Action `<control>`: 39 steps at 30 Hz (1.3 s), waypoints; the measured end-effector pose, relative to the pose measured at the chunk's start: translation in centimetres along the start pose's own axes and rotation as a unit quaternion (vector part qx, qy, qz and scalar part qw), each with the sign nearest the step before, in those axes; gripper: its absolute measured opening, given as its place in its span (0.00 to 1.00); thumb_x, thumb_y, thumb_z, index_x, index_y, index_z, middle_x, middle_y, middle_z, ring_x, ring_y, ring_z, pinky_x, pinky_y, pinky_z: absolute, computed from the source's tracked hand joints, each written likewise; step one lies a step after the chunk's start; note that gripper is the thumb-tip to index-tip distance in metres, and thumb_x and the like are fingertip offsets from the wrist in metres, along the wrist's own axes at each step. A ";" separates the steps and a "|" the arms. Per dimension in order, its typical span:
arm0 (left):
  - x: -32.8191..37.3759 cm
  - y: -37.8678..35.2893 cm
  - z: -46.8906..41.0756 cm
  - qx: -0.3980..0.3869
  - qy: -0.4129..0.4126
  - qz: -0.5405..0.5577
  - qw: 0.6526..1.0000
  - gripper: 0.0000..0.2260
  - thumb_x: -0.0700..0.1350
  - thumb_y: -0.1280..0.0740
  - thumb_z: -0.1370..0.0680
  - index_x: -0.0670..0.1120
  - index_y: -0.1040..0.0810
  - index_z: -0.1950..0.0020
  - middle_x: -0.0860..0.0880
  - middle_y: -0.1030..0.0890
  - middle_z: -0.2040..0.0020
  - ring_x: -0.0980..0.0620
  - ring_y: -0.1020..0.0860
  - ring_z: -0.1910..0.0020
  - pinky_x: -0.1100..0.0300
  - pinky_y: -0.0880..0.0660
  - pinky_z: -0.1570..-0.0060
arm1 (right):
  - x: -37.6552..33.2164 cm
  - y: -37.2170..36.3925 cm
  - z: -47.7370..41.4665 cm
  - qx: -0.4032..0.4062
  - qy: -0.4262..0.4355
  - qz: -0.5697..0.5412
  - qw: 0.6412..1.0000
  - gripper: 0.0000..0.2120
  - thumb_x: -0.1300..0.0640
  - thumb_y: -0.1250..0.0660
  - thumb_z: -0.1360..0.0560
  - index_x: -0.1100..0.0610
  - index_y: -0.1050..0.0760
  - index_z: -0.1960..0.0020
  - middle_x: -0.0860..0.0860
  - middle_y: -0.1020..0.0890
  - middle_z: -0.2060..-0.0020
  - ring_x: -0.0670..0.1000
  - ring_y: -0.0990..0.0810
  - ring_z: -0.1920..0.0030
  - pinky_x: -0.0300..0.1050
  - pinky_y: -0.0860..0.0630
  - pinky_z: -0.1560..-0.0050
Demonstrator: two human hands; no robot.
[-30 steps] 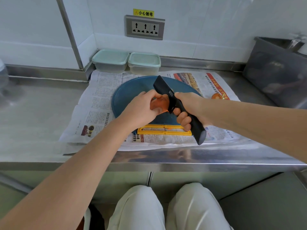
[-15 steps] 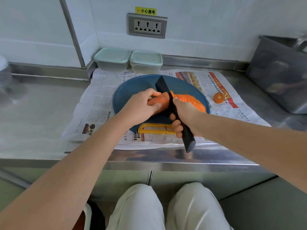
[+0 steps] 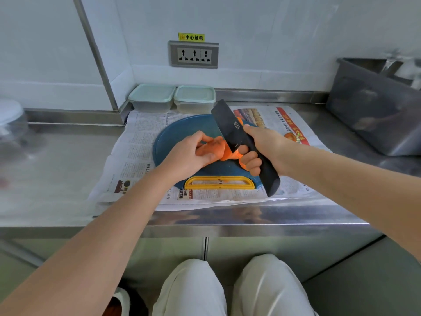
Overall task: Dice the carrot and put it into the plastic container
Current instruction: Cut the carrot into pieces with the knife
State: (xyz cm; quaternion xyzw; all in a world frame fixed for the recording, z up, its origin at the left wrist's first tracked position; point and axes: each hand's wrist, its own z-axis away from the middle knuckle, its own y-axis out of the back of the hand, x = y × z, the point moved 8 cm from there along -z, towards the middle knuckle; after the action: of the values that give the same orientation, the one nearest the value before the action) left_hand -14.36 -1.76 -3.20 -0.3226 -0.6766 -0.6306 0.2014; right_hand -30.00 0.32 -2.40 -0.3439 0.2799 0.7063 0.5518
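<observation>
While the carrot [image 3: 216, 149] lies across the middle of the round blue cutting board [image 3: 177, 133], the left hand [image 3: 189, 153] curls over its left end and grips it, fingers bent and pressing down, most likely to stop the round root from rolling under the blade. The right hand [image 3: 262, 147] is clenched around the black handle of a broad black knife [image 3: 230, 126], whose blade tilts up and away with its tip toward the back wall and its heel down at the carrot, just beside the left fingertips. Whether the edge touches the carrot I cannot tell. More orange shows under the right fingers, so the carrot seems to be largely in one piece and the dicing looks barely started. The cutting board has a yellow handle [image 3: 219, 183] on its near edge and sits on spread newspaper [image 3: 136, 151], probably there to catch scraps and keep the steel table [image 3: 57, 160] clean. Two plastic containers [image 3: 151, 96] with pale green lids on stand side by side at the back of the table, touching the newspaper's far edge, within reach for the pieces but with nothing put in yet. Above them is a wall socket [image 3: 193, 56], and a grey bin [image 3: 376, 115] stands well apart at the right.
</observation>
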 end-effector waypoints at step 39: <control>0.1 -0.2 -0.6 -0.020 -0.008 -0.009 1.000 0.16 0.56 0.34 0.24 0.51 0.30 0.40 0.48 0.23 0.48 0.54 0.24 0.54 0.63 0.32 0.63 | 0.4 -1.6 -0.4 0.053 -0.052 0.086 0.994 0.28 0.36 0.51 0.20 0.55 0.37 0.70 0.49 0.36 0.81 0.48 0.40 0.83 0.34 0.37 0.80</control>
State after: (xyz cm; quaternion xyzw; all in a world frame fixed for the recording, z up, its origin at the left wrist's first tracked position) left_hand -14.67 -2.36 -3.23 -0.3258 -0.6680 -0.6432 0.1839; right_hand -28.48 0.61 -2.95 -0.2516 0.3166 0.7524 0.5199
